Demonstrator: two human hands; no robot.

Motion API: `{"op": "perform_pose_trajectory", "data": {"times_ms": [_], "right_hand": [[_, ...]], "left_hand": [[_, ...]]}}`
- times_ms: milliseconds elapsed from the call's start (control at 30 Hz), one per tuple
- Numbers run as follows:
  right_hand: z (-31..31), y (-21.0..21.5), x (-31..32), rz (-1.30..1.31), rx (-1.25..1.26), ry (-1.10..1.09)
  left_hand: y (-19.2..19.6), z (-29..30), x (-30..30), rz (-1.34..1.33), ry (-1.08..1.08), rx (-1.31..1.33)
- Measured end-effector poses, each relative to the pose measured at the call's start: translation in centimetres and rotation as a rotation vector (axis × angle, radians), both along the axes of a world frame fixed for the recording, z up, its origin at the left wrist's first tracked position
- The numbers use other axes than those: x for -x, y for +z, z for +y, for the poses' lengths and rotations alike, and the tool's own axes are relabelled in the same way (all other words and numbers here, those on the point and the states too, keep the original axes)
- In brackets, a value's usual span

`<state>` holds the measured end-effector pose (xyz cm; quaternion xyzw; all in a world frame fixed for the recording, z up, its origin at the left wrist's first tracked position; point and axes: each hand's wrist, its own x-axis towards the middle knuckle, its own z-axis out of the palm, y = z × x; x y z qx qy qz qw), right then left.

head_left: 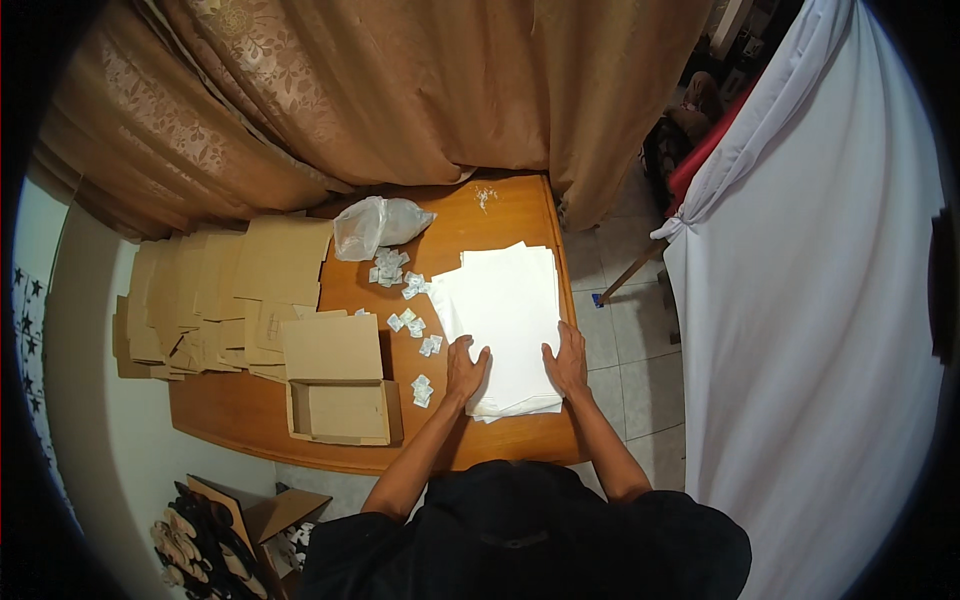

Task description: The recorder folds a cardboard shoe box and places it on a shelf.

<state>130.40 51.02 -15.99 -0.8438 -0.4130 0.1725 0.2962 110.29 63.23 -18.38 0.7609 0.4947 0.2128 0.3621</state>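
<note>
Head view: the paper stack (512, 325) lies on the right of the table (240, 410), its sheets uneven. Left hand (466, 372) and right hand (567, 360) touch its 2 side edges, both loosely open, thumbs spread from the fingers. Left of it lie small packets (388, 267), then 1 open box (340, 412); cardboard (275, 262) lies farther left, a clear bag (358, 230) behind the packets.

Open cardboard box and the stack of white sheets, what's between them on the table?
In the head view, small packets lie there in loose clusters, with the left hand at the left edge of the stack.
</note>
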Motion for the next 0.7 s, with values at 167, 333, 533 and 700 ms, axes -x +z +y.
{"op": "perform_pose_trajectory", "data": {"times_ms": [167,333,533,700], "right_hand": [[0.3,-0.1,0.3,-0.014,0.18,-0.096],[0.7,-0.1,0.4,-0.022,0.127,-0.184],[1.9,1.9,0.5,0.049,-0.219,-0.258],[1.7,3.2,0.6,-0.111,-0.223,-0.136]], "left_hand": [[-0.2,-0.1,-0.1,0.007,0.011,0.15],[0.2,-0.4,-0.1,-0.071,0.042,0.196],[0.8,-0.2,0.5,-0.111,0.027,0.279],[1.8,0.3,1.4,-0.122,0.025,0.305]]}}
